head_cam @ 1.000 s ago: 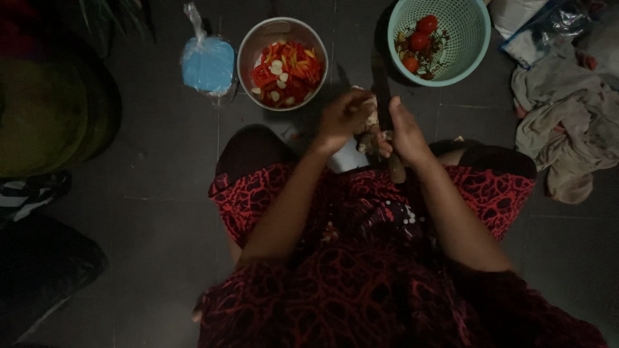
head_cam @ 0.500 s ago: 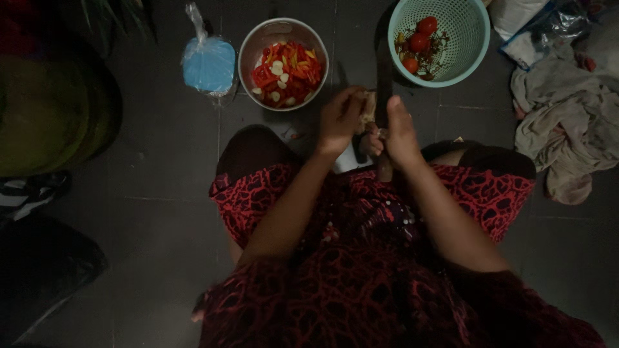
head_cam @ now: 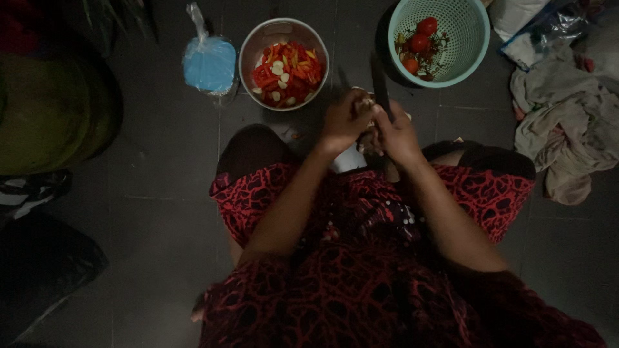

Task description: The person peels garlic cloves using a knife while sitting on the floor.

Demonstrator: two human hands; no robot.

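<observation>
- A red-and-black patterned garment (head_cam: pixel 361 258) is seen nearest the camera, with both forearms extended over the lap.
- The left hand (head_cam: pixel 342 119) is curled, its fingers pressed together around a small pale piece (head_cam: pixel 369 103); what the piece is cannot be told.
- The right hand (head_cam: pixel 398 132) is closed around a knife (head_cam: pixel 379 84).
- The knife's long axis runs away from the body, blade tip pointing toward the far bowls.
- The step in hand is judged to be peeling or slicing; a short, controlled cut is called for next.
- Beyond, a metal bowl (head_cam: pixel 248 48) of cut red pieces and a green basket (head_cam: pixel 467 38) of tomatoes are shown.
</observation>
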